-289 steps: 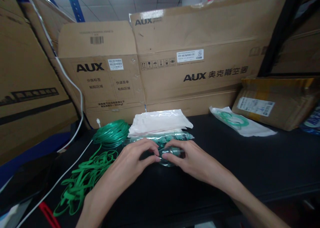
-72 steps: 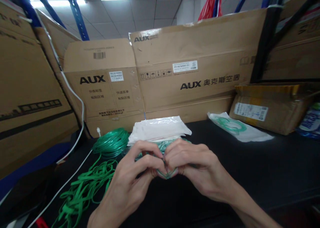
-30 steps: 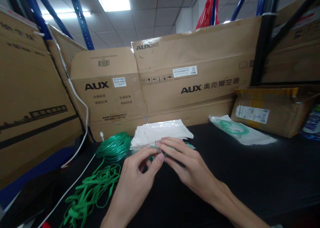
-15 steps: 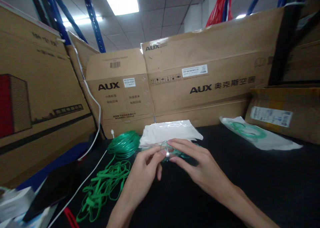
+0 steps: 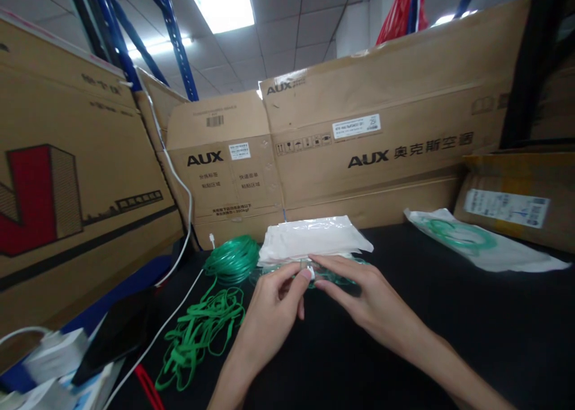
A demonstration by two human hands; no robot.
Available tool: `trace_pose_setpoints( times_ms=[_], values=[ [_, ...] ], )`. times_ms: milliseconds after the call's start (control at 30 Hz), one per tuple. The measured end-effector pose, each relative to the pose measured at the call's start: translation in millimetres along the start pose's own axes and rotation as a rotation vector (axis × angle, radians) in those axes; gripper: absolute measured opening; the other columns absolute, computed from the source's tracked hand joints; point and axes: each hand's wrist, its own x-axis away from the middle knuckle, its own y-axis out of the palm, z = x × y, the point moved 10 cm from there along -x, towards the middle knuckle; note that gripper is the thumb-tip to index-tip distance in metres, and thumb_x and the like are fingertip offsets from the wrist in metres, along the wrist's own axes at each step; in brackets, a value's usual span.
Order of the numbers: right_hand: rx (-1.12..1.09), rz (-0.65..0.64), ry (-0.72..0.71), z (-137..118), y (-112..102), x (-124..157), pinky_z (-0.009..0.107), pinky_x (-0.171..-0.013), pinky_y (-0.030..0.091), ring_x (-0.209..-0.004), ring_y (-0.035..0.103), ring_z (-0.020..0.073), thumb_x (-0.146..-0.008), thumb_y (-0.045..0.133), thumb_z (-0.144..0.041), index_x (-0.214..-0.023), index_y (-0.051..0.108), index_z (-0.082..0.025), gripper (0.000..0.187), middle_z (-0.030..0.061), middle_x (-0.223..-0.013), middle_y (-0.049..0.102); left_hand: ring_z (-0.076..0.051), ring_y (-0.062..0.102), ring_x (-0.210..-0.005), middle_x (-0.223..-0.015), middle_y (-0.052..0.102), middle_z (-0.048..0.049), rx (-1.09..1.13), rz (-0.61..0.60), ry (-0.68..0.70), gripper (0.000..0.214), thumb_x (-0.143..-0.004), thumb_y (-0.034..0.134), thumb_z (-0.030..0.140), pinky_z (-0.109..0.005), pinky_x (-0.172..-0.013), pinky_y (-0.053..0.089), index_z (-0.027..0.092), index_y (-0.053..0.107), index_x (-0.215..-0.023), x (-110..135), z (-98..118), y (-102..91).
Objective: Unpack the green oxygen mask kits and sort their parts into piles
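Observation:
Between my hands is a clear, green-tinted plastic mask (image 5: 321, 272), mostly hidden by my fingers. A small silvery-white strip (image 5: 311, 272) shows on it. My left hand (image 5: 275, 299) is closed, its thumb pressing at the strip and its fingers curled behind. My right hand (image 5: 363, 287) grips the mask from the other side, index finger over the top and thumb below. More clear greenish plastic lies on the table just behind my fingers; its shape is hard to make out. To the left are a coil of green tubing (image 5: 232, 259) and a tangle of green elastic straps (image 5: 200, 332).
White pouches (image 5: 314, 236) are stacked behind my hands. A pouch with green tubing (image 5: 480, 242) lies at the right, beside a cardboard box (image 5: 507, 182). Cardboard panels (image 5: 368, 182) wall the back. A white cable (image 5: 155, 335), black device (image 5: 117, 332) and white adapter (image 5: 56, 356) are at left.
The view has swung slightly left, so everything appears further right. My left thumb has shifted on the silvery strip; both hands stay around the mask.

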Motion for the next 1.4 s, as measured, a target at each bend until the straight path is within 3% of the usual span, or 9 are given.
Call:
trace_pose_setpoints(
  times_ms=[200, 300, 433, 567, 667, 933, 1033, 1200, 1400],
  values=[
    [0.056, 0.026, 0.020, -2, -3, -2, 0.032, -0.103, 0.051, -0.116, 0.068, 0.0219, -0.096, 0.062, -0.022, -0.130, 0.068, -0.023, 0.035, 0.0076, -0.126, 0.072, -0.013, 0.053, -0.057, -0.060, 0.058, 0.0035, -0.123, 0.070, 0.015, 0.042, -0.100, 0.049, 0.050, -0.024, -0.060, 0.039, 0.018, 0.076, -0.106, -1, 4, -11.2],
    [0.118, 0.062, 0.038, 2, -6, -1, 0.035, -0.101, 0.052, -0.114, 0.068, 0.0236, -0.096, 0.061, -0.023, -0.128, 0.068, -0.022, 0.033, 0.0081, -0.124, 0.073, -0.015, 0.058, -0.061, -0.068, 0.066, 0.0011, -0.260, 0.184, 0.016, 0.042, -0.098, 0.050, 0.051, -0.024, -0.062, 0.042, 0.020, 0.077, -0.106, 3, 7, -38.3],
    [0.131, 0.073, 0.022, 2, -8, 0, 0.035, -0.100, 0.052, -0.113, 0.068, 0.0234, -0.097, 0.061, -0.022, -0.124, 0.070, -0.021, 0.029, 0.0070, -0.122, 0.074, -0.019, 0.063, -0.066, -0.082, 0.075, -0.0014, -0.477, 0.282, -0.070, 0.048, -0.095, 0.049, 0.059, -0.027, -0.067, 0.046, 0.022, 0.077, -0.106, 8, -1, -89.4],
    [0.074, 0.034, 0.003, 3, -4, 0, 0.035, -0.102, 0.051, -0.115, 0.068, 0.0230, -0.093, 0.067, -0.020, -0.122, 0.071, -0.020, 0.030, 0.0082, -0.123, 0.073, -0.027, 0.069, -0.090, -0.106, 0.078, -0.0061, -0.757, 0.204, -0.158, 0.055, -0.093, 0.045, 0.064, -0.033, -0.085, 0.048, 0.022, 0.077, -0.107, 1, -16, -131.7],
    [0.055, 0.022, -0.030, 2, -1, 0, 0.035, -0.104, 0.050, -0.116, 0.067, 0.0236, -0.088, 0.073, -0.018, -0.121, 0.072, -0.019, 0.033, 0.0094, -0.123, 0.073, -0.032, 0.069, -0.103, -0.110, 0.078, -0.0086, -0.862, 0.103, -0.207, 0.055, -0.092, 0.043, 0.062, -0.036, -0.090, 0.047, 0.021, 0.077, -0.106, -5, -33, -150.1],
    [0.067, -0.002, 0.016, 5, 4, 2, 0.038, -0.101, 0.052, -0.111, 0.070, 0.0242, -0.088, 0.074, -0.022, -0.116, 0.074, -0.017, 0.029, 0.0084, -0.117, 0.076, -0.025, 0.069, -0.088, -0.094, 0.076, -0.0032, -0.912, -0.225, -0.280, 0.035, -0.084, 0.061, 0.056, -0.030, -0.076, 0.047, 0.025, 0.076, -0.090, 23, -77, -125.2],
    [0.056, 0.000, 0.008, 3, 4, 3, 0.037, -0.101, 0.053, -0.110, 0.070, 0.0236, -0.088, 0.074, -0.023, -0.115, 0.074, -0.019, 0.028, 0.0077, -0.117, 0.076, -0.024, 0.067, -0.084, -0.095, 0.072, -0.0038, -1.009, -0.260, -0.341, 0.034, -0.086, 0.058, 0.055, -0.031, -0.072, 0.046, 0.025, 0.072, -0.095, 35, -87, -127.3],
    [0.040, 0.000, -0.005, 1, 4, 4, 0.038, -0.100, 0.053, -0.110, 0.070, 0.0232, -0.088, 0.074, -0.023, -0.116, 0.074, -0.020, 0.029, 0.0074, -0.116, 0.076, -0.024, 0.068, -0.094, -0.106, 0.070, -0.0058, -1.018, -0.301, -0.295, 0.029, -0.090, 0.051, 0.036, -0.033, -0.083, 0.048, 0.026, 0.074, -0.104, 44, -92, -137.5],
    [0.029, -0.012, 0.005, 2, 5, 4, 0.038, -0.100, 0.053, -0.111, 0.070, 0.0239, -0.089, 0.073, -0.027, -0.117, 0.075, -0.022, 0.029, 0.0073, -0.117, 0.076, -0.024, 0.068, -0.097, -0.104, 0.071, -0.0046, -1.063, -0.281, -0.269, 0.022, -0.084, 0.056, 0.028, -0.032, -0.085, 0.048, 0.026, 0.076, -0.092, 43, -94, -147.7]
  ],
)
